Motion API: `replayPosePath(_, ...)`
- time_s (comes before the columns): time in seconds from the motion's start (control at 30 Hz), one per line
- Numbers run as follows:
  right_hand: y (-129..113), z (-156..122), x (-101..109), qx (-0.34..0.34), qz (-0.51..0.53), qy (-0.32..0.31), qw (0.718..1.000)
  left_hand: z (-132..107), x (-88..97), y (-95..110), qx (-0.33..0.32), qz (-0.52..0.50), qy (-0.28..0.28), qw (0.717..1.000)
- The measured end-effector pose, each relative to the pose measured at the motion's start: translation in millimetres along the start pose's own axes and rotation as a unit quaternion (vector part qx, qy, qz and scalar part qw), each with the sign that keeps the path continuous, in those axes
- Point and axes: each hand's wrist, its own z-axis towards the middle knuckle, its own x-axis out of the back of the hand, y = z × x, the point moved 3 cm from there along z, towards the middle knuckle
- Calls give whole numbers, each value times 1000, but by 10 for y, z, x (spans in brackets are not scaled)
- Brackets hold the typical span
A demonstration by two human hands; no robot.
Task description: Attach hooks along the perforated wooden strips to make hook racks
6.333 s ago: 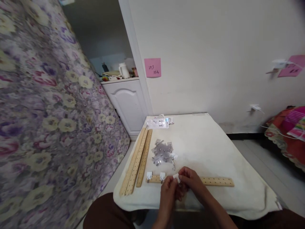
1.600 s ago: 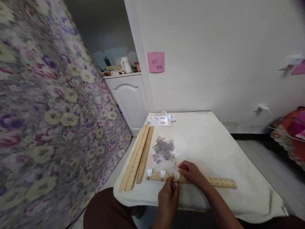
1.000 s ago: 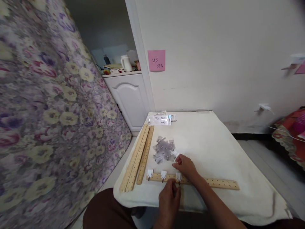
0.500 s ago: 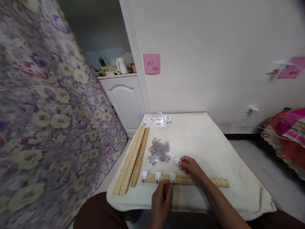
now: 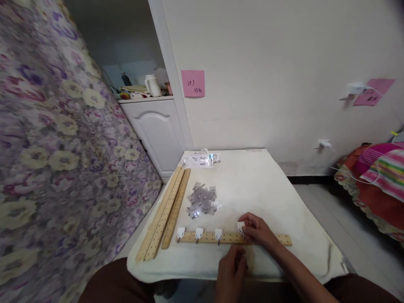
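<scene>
My right hand (image 5: 255,229) is closed in a pinch on a white adhesive hook (image 5: 241,227), at the far edge of a perforated wooden strip (image 5: 267,239). Whether the hook touches the strip I cannot tell. Three more white hooks sit along the strip's left part: one at the left end (image 5: 181,233), another beside it (image 5: 198,234), a third near the middle (image 5: 219,235). My left hand (image 5: 232,269) is just in front of the strip with its fingers curled; whatever may be between them is hidden. Beyond the strip lies a pile of clear-backed hooks (image 5: 202,199).
Several longer perforated wooden strips (image 5: 164,214) lie along the table's left side. Clear packaging (image 5: 198,160) rests at the far left corner of the cloth-covered table (image 5: 246,181). A floral curtain (image 5: 66,160) hangs at left, and a wall (image 5: 240,84) stands behind.
My right hand has brought its hook nearer, down to the strip. My left hand has shifted right, away from the third hook. The whole view has turned slightly right.
</scene>
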Motion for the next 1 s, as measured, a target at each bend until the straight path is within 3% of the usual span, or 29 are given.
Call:
replayPosePath(0.23,-35,18,63,26,-192,7,981,14,-18,33,-30,67,-6,997)
replayPosePath(0.4,-54,57,63,40,-262,17,964,-11,-25,40,-39,92,12,995)
replayPosePath(0.6,-15,66,19,3,-193,-7,981,-28,-27,-42,-68,122,24,990)
replayPosePath(0.8,-14,80,-13,37,-247,13,968,-58,13,-86,-142,185,34,972)
replayPosePath(1.0,22,85,-27,13,-246,18,969,-98,21,-38,-191,243,19,951)
